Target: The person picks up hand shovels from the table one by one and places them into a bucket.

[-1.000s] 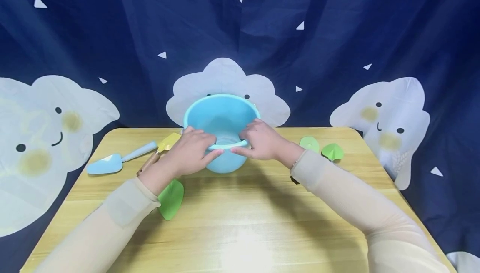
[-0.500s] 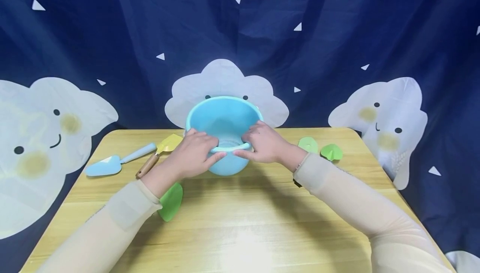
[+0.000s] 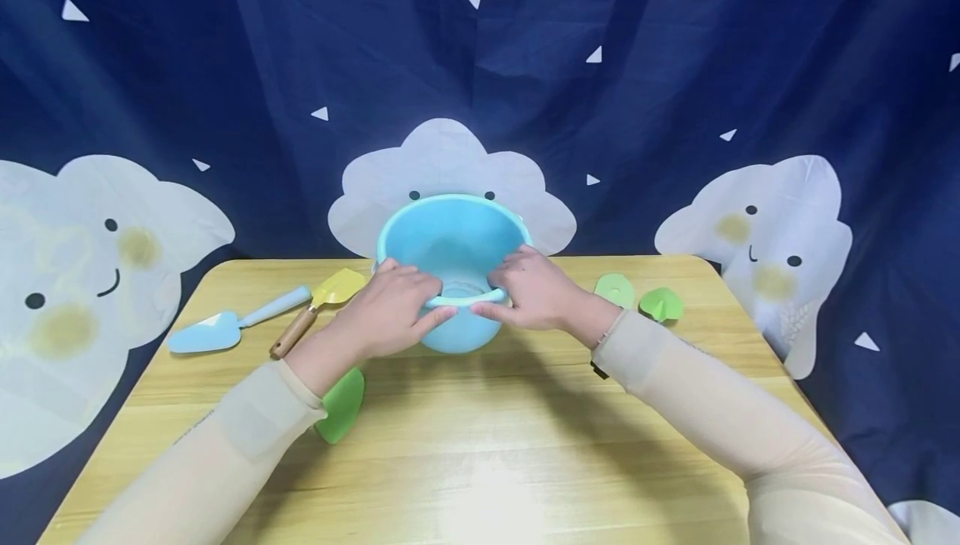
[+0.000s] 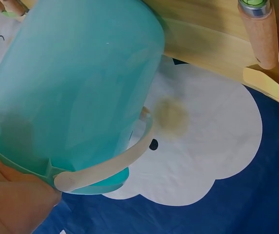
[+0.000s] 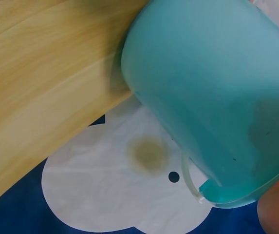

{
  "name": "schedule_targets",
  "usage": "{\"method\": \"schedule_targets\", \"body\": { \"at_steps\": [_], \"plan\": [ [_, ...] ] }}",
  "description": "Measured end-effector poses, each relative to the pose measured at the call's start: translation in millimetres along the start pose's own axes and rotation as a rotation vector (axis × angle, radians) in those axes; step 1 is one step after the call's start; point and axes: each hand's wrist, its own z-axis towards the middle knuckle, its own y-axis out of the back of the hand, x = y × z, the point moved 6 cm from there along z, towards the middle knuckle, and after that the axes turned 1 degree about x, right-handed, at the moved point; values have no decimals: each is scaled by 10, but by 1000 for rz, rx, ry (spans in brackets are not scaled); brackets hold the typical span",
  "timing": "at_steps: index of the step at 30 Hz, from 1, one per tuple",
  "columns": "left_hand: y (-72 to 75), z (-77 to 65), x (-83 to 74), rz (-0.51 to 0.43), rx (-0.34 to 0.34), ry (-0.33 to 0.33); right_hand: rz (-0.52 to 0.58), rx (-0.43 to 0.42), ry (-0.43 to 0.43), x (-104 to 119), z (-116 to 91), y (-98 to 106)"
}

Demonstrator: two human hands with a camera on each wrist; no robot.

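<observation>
A light-blue bucket (image 3: 453, 232) stands at the far middle of the table, its mouth facing me. My left hand (image 3: 386, 305) grips the near rim on the left, fingers inside and thumb outside. On the right of the same rim, my right hand (image 3: 542, 291) holds on in the same way. The left wrist view shows the bucket's smooth side, with a whitish carrying handle (image 4: 105, 165) hanging by the rim. Only part of my right hand (image 5: 278, 207) appears in the right wrist view.
To the left lie a light-blue trowel (image 3: 210, 333) and a yellow trowel (image 3: 339, 285) with a wooden handle. A green blade (image 3: 343, 407) pokes out beside my left forearm. Two green pieces, one round and flat (image 3: 615, 288), one folded (image 3: 662, 303), lie right. A dark-blue curtain (image 3: 675, 53) hangs behind.
The bucket and both hands have shifted slightly to the right. Both hands keep their hold on the rim. The tools on the table have stayed in place.
</observation>
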Motion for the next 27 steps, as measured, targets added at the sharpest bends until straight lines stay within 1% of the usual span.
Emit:
{"method": "schedule_targets", "body": {
  "at_steps": [16, 27],
  "plan": [
    [-40, 29, -52, 4, 17, -9, -15, -14, -8, 21, -93, 27],
    [-25, 33, -92, -10, 13, -23, -6, -36, -7, 40, -142, 45]
  ]
}}
